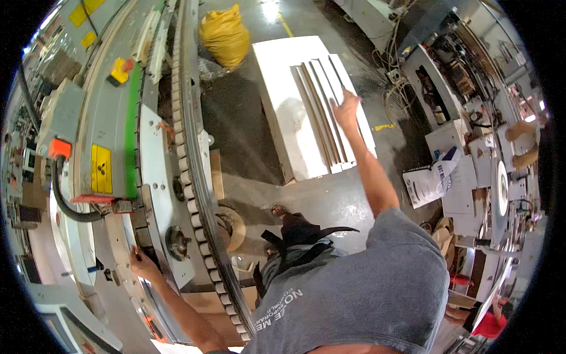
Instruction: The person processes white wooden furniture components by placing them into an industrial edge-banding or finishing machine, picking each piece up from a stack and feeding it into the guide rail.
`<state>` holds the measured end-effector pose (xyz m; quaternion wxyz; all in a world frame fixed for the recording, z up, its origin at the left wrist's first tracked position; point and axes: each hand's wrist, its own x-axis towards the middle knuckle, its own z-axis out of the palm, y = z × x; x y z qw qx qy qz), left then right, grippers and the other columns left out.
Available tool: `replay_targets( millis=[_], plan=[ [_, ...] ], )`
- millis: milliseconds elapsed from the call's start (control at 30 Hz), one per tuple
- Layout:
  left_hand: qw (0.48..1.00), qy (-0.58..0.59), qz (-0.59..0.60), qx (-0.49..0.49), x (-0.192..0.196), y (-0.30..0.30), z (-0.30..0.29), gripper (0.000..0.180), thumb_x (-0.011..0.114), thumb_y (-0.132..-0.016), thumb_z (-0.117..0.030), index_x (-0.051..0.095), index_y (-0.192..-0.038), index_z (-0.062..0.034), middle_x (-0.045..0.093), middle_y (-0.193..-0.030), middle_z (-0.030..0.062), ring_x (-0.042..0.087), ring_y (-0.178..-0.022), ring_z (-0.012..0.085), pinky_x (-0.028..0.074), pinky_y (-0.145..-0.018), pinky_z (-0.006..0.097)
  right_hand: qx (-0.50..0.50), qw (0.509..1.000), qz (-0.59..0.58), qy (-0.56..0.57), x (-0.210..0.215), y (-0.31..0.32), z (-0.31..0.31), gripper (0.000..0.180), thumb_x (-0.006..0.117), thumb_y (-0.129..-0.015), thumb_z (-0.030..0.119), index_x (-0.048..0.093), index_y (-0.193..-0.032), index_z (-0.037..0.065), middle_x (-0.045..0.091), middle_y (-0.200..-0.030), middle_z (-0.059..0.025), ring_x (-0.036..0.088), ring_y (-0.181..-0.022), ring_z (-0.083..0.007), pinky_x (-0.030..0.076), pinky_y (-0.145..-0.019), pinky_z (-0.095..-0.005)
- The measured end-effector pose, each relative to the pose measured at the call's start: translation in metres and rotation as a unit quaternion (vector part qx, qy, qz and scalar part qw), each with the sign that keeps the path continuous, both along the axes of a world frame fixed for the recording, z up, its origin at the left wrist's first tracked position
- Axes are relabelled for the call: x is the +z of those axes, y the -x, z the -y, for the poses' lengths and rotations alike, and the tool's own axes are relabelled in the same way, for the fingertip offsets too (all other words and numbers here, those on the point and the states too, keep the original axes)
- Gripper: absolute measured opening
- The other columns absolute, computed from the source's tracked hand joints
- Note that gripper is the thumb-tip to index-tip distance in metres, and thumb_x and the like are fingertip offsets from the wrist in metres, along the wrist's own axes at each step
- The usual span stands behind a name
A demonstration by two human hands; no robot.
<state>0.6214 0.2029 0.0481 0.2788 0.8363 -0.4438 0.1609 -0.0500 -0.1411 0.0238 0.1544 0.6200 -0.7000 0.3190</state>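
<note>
Yellow sack (224,38) (contents hidden) stands near white boards (282,76); right hand (348,110), fingers parted, is at strips (325,115); left hand (144,266), grip cannot be told.

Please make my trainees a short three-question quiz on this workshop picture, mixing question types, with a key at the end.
1. Multiple choice: The right hand is at which of these?
A. The conveyor
B. The strips on the white stack
C. The floor

2. True or false: In the picture, the yellow bag is to the left of the white stack.

3. Fill in the colour: The button on the yellow box is ____.

Key:
1. B
2. True
3. Red
</note>
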Motion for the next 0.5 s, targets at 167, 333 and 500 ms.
replay_targets(
  millis=[167,333,500],
  plan=[
    [0.997,-0.004,-0.077,0.025,-0.007,-0.007,0.013,0.028,0.064,-0.089,-0.006,0.066,-0.116,0.0028,0.070,-0.106,0.0213,0.069,-0.091,0.0292,0.055,-0.079,0.036,-0.064,0.952,0.140,-0.265,-0.026,0.115,0.034,0.061,0.069,-0.079,0.046,0.064,-0.115,-0.003,0.063,-0.115,-0.0264,0.059,-0.111,-0.0379,0.044,-0.096,-0.0456],
    [0.989,-0.068,-0.112,0.068,0.004,-0.004,0.010,0.024,0.062,-0.090,-0.007,0.067,-0.110,0.0060,0.071,-0.099,0.0199,0.069,-0.087,0.0261,0.054,-0.080,0.034,-0.043,0.940,0.238,-0.241,-0.037,0.119,0.030,0.051,0.075,-0.070,0.039,0.070,-0.105,0.002,0.070,-0.098,-0.0218,0.067,-0.093,-0.0359,0.051,-0.084,-0.0394],
    [0.997,0.031,-0.069,0.017,0.002,-0.011,-0.042,0.025,0.061,-0.090,-0.010,0.068,-0.109,0.0054,0.071,-0.096,0.0192,0.068,-0.083,0.0253,0.053,-0.076,0.033,-0.083,0.944,0.240,-0.212,-0.036,0.111,0.033,0.064,0.078,-0.073,0.026,0.057,-0.125,-0.004,0.065,-0.115,-0.0234,0.063,-0.106,-0.0341,0.050,-0.092,-0.0414]
  ],
)
